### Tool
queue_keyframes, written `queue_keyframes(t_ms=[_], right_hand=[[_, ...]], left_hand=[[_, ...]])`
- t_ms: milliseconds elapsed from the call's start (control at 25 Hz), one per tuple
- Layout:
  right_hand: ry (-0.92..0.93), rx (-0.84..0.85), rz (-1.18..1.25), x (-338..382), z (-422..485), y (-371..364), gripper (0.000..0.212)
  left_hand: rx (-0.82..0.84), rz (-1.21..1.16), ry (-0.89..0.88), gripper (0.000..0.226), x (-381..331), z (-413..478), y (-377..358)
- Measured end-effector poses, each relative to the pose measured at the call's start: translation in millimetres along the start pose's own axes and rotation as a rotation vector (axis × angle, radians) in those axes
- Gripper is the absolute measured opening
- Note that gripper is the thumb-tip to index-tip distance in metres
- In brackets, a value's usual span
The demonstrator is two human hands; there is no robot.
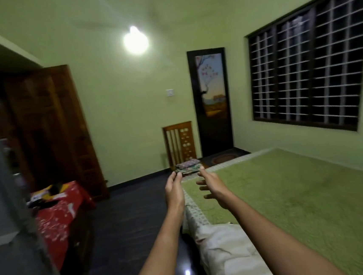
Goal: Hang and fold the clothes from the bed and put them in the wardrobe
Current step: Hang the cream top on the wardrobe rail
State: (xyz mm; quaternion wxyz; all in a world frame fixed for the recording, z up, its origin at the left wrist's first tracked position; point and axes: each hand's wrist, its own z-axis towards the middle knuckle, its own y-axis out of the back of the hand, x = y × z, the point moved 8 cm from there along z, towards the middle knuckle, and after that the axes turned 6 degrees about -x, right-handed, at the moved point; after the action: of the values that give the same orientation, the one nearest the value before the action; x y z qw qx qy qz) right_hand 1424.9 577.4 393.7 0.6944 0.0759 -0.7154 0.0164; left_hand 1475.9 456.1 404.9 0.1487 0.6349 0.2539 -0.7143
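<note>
Clothes (pixel 187 166) folded near bed (pixel 292 193) corner — beyond left hand (pixel 174 191), right hand (pixel 212 186); grips slack, empty

Folded clothes (pixel 189 166) at far corner of bed (pixel 292 193) — too small & blurred to tell pieces apart. Grey blur (pixel 2 199) at left edge is cut off, can't ID it; wardrobe (pixel 53 132) interior too dark.

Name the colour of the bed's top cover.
The textured fabric bed cover is light green, head view.

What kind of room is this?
Probably a bedroom: a bed with a green cover, a stack of folded clothes near its far corner, and a wooden wardrobe with its door open.
</note>
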Motion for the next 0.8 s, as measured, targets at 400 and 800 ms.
queue_keyframes(t_ms=[400, 800], right_hand=[[-0.215, -0.381, 0.001, -141, 111, 225, 0.049], [-0.54, -0.546, 0.011, -325, 164, 305, 0.033]], left_hand=[[0.316, 0.183, 0.245, 0.043, 179, 30, -238], [0.413, 0.347, 0.512, 0.036, 370, 63, -324]])
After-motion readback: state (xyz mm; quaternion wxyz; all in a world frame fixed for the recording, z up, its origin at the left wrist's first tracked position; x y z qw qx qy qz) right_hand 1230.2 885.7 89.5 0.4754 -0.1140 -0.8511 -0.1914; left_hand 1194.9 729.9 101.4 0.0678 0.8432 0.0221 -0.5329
